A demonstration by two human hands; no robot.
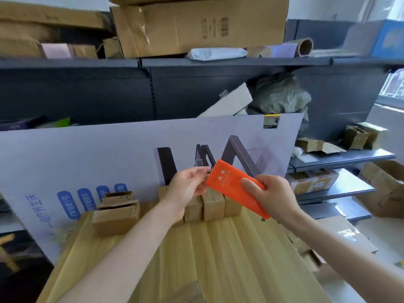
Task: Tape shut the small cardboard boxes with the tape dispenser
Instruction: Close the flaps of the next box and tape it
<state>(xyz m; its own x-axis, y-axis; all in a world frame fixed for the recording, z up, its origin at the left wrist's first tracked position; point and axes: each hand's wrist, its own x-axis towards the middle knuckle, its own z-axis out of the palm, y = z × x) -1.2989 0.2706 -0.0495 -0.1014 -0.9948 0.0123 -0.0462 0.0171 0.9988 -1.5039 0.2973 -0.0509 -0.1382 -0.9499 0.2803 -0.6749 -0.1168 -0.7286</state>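
- The right grip (271, 193) is wrapped round the lower part of the orange tape dispenser (231, 184), thumb on its upper face and fingers curled beneath.
- The dispenser is held in the air above the far end of the table (218, 248), tilted, with its upper end pointing up and to the left.
- The left grip (188, 186) is at that upper end, thumb and fingertips pinched together on a clear strip of tape (202, 164) that rises a short way above them.
- Just behind and below both hands, a row of small cardboard boxes (213, 206) stands side by side on the far edge of the table, partly hidden by the left wrist and the dispenser.
- To the left, apart from that row, an open small box (115, 215) sits on the table with its flaps up. A second one (118, 196) is right behind it.
- A large lavender printed board (87, 154) stands upright behind the table and the boxes.
- Behind the board are dark shelves (196, 62). The top shelf holds a big cardboard carton (196, 25) and a cardboard tube (305, 47).
- More cardboard boxes (312, 182) lie on the lower shelves at the right.
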